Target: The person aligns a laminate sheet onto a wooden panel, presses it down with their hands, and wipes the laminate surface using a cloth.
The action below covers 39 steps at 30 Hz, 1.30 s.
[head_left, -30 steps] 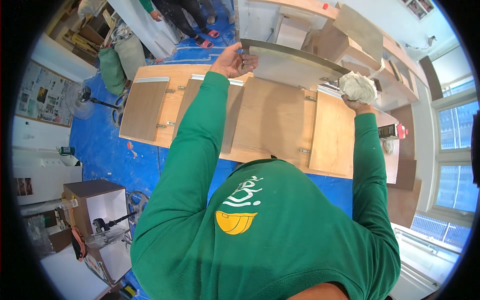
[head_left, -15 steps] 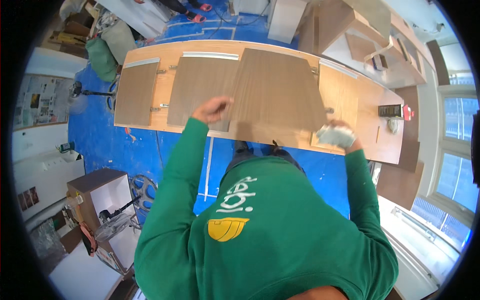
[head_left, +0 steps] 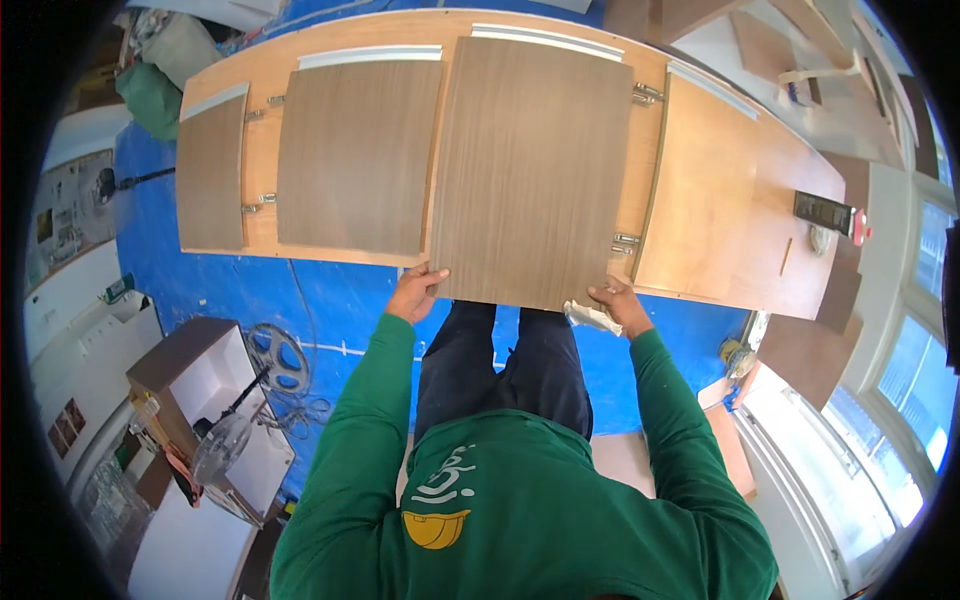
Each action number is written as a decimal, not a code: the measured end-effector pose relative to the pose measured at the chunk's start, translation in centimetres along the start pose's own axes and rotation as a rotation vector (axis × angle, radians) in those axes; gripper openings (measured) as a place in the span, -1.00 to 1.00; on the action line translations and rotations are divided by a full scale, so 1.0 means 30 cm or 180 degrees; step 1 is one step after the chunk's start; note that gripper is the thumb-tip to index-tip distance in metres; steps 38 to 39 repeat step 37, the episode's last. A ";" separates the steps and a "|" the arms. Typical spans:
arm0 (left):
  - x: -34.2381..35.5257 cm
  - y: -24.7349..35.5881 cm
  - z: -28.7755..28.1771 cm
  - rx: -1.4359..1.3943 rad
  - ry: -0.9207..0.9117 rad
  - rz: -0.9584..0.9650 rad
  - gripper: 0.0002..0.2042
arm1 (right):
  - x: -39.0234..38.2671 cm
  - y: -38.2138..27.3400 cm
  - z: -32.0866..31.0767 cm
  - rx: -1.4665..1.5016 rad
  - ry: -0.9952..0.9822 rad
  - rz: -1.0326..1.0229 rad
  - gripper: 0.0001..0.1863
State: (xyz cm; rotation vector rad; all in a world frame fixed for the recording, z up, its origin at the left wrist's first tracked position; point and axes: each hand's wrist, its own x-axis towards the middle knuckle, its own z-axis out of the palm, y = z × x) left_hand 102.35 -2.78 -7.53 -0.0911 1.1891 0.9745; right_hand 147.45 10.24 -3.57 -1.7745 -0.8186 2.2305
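Note:
A brown wood-grain cabinet door lies squarely in front of me, a pale handle strip along its far edge. At its near left corner, my left hand is closed, thumb on top of the panel. My right hand grips the near right corner. A crumpled white rag hangs at the right fingers, below the door's near edge. To the left lies another brown cabinet door, with a narrower door beyond it. Metal hinges show beside the door's right edge.
The doors rest on a long wooden worktop. At its right are a lighter panel, a dark box and a pencil-like stick. A fan and an open cabinet box stand to the left on blue floor covering.
The door has turned from slanted to square with the worktop, and its handle strip now shows. My left hand has come onto its near left corner; my right hand is at the near right.

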 end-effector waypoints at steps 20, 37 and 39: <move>0.041 -0.087 0.073 -0.0213 0.1099 0.0669 -0.70 | 0.012 -0.044 0.005 -0.1622 0.0442 -0.0150 -0.69; -0.036 -0.380 0.640 0.3668 0.2193 0.1420 0.06 | 0.517 -0.492 0.751 -0.6155 -0.0081 -0.4073 -0.31; -0.036 -0.380 0.640 0.3668 0.2193 0.1420 0.06 | 0.517 -0.492 0.751 -0.6155 -0.0081 -0.4073 -0.31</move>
